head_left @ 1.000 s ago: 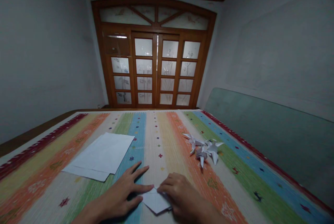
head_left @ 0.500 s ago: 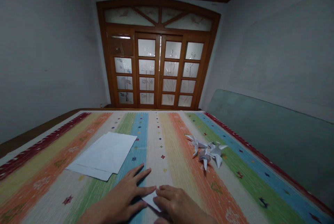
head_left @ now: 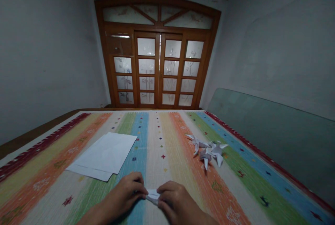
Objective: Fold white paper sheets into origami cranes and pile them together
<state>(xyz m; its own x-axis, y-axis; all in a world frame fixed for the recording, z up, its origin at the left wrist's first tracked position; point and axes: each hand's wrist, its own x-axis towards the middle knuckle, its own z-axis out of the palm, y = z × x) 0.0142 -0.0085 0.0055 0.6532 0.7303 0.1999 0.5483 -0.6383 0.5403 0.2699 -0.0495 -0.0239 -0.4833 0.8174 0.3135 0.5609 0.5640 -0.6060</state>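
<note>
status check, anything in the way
Left hand, right hand holding folded paper between them. Paper partly covered. Sheets to left, paper figures to right, neither in the way.

Striped cloth (head_left: 171, 141) is covering a brown table (head_left: 36, 127). Beyond it, wooden doors (head_left: 162, 74) with patterned glass are standing. Pale green panel (head_left: 269, 127) is running along the right wall (head_left: 282, 50).

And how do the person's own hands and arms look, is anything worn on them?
The left hand and the right hand are bare, without gloves. No ring, watch or sleeve shows on them or on the visible forearms.
</note>
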